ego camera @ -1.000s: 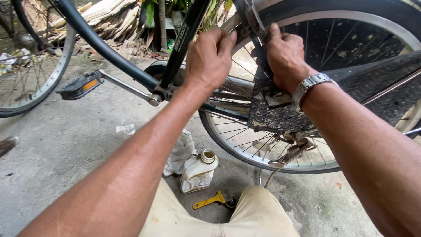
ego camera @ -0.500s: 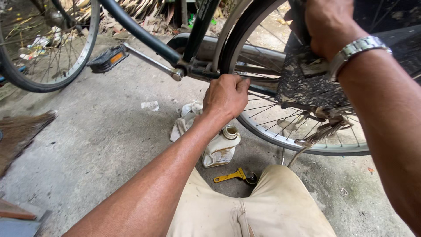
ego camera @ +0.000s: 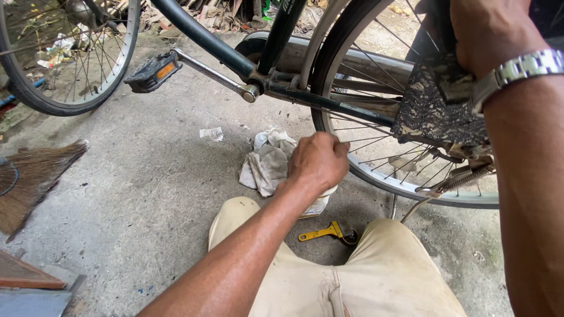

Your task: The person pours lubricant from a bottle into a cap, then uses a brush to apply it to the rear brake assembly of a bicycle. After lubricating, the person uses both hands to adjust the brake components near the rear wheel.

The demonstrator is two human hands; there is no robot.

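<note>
Concrete floor (ego camera: 135, 194) below, left hand (ego camera: 317, 161) grasped a white bottle (ego camera: 320, 202) near the rag (ego camera: 267, 164), right hand (ego camera: 487, 32) gripped the grimy chain guard (ego camera: 432, 111).

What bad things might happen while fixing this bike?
The left hand reaches down right beside the wheel, so fingers might catch in the spokes if it turned. The right hand grips the dirty guard by the chain area, so it may slip or get pinched. The yellow tool lies loose between the knees, easy to kneel on.
</note>
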